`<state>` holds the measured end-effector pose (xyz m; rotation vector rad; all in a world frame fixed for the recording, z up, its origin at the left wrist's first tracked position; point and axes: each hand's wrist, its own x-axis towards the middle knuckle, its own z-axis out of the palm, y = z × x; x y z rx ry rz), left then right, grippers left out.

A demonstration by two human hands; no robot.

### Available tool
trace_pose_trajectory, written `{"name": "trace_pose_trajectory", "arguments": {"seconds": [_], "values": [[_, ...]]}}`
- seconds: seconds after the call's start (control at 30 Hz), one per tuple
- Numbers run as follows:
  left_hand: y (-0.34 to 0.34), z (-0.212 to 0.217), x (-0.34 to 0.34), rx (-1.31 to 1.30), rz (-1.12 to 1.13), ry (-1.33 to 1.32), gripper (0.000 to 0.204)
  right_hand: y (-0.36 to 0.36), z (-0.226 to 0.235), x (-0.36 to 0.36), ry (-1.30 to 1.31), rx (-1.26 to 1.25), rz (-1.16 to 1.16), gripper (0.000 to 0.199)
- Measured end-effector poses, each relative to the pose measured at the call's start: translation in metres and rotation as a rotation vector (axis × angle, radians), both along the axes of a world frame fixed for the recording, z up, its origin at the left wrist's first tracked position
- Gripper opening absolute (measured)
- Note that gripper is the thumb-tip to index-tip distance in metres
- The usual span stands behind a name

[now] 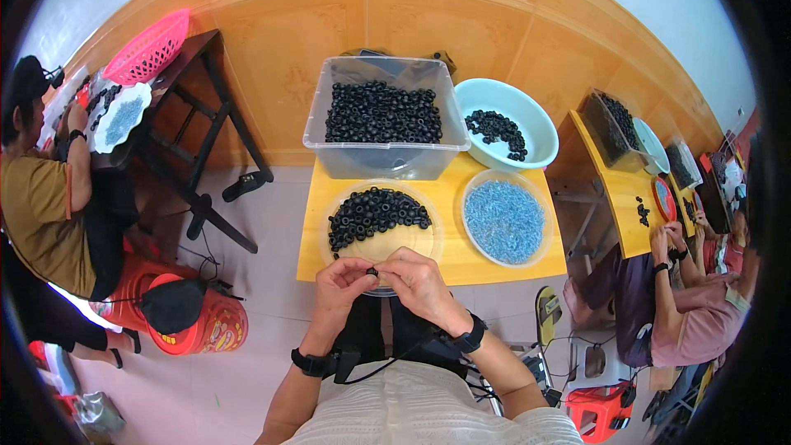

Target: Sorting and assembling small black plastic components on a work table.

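Observation:
My left hand point(339, 284) pinches a small black ring-shaped part point(373, 273) between thumb and fingertips. My right hand point(418, 282) meets it there, thumb and forefinger closed at the same part; whether they also hold a smaller piece is too small to tell. Both hands are over the front rim of a round clear tray point(412, 247), which holds a heap of black ring-shaped parts point(375, 213) toward its far side. Right of the hands, a round clear tub point(547, 241) is filled with small bluish clear pieces point(504, 221).
Behind the tray stands a clear plastic bin point(387, 161) of black parts, with a pale blue basin point(540, 128) beside it, all on a yellow table point(457, 270). Co-workers sit left point(41, 189) and right point(700, 313). Red buckets point(218, 325) stand on the left floor.

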<state>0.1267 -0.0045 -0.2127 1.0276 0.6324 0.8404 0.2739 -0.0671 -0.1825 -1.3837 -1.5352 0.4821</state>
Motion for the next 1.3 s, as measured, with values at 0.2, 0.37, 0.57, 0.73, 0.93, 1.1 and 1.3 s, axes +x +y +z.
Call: {"name": "trace_pose_trajectory", "arguments": {"seconds": [0.2,0.37,0.57,0.73,0.93,1.1,1.3], "values": [[-0.001,-0.009,-0.008,0.084,-0.008,0.036,0.019,0.001,0.004,-0.002,0.152,-0.196,0.023,0.010],[0.001,-0.008,-0.009,0.017,-0.032,-0.048,0.018,-0.001,0.008,-0.010,0.158,-0.106,0.014,0.009],[0.004,-0.011,-0.017,-0.077,0.027,-0.128,0.015,0.022,-0.011,0.038,-0.057,-0.011,-0.229,0.010],[0.011,-0.001,-0.021,-0.137,0.059,-0.180,0.015,0.039,-0.044,0.080,-0.330,-0.120,-0.341,0.012],[0.011,-0.003,-0.027,-0.150,0.048,-0.215,0.016,0.054,-0.048,0.071,-0.546,-0.169,-0.320,0.015],[0.009,-0.004,-0.028,-0.178,0.060,-0.194,0.016,0.058,-0.062,0.075,-0.637,-0.109,-0.278,0.015],[0.009,-0.007,-0.029,-0.168,0.039,-0.194,0.015,0.057,-0.057,0.066,-0.824,-0.038,-0.156,0.009]]}}
